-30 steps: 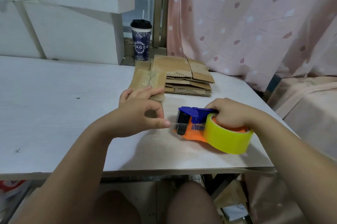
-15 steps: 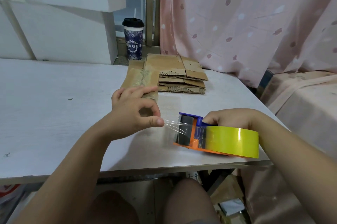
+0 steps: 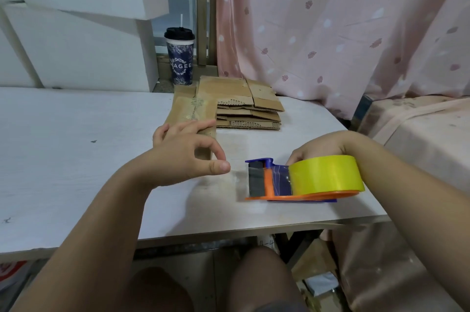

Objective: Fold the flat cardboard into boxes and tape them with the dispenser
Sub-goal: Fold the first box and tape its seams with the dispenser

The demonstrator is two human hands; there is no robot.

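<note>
white wood-grain table (image 3: 63, 159) is seen filling the lower left, with a pink patterned curtain (image 3: 330, 32) hung behind its far right corner and white boxes (image 3: 76, 44) stacked beyond its far edge at the left. a stack of flat cardboard (image 3: 244, 98) is laid at the far edge, right of the middle, and a folded, taped cardboard piece (image 3: 190, 110) is set just beside it on the left, touching it. a dark blue cup (image 3: 180, 57) with a black lid and straw is stood on the ledge just past the far edge. the tape dispenser (image 3: 269, 182), orange and blue, is held near the near right corner with its cutter end turned left; a yellow tape roll (image 3: 325, 174) is mounted on it. the right hand (image 3: 315, 146) is wrapped round the dispenser from behind the roll. the left hand (image 3: 178, 156) is raised just beside the cutter end, thumb and forefinger curled close together; whether clear tape is pinched between them cannot be told.
</note>
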